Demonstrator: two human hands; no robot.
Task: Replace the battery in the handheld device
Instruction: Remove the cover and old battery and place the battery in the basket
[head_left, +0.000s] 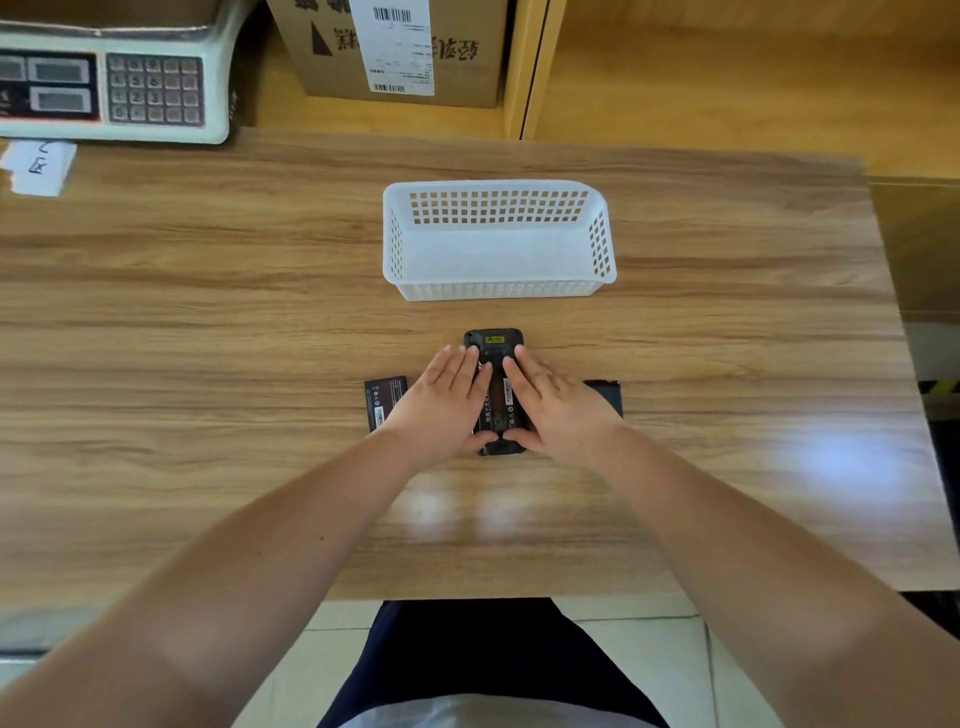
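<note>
Black handheld device (493, 343) lies face down on the tabletop (208, 312), a battery (500, 400) showing in its open back. Left hand (444, 400) and right hand (553, 402) press flat on both sides, probably to seat it. Spare battery (383, 400) lies at the left.

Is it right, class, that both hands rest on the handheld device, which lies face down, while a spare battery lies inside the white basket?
Not quite. In the head view the spare battery lies on the table, left of the left hand; the white basket is empty. Both hands, including the right hand, rest on the face-down handheld device.
</note>
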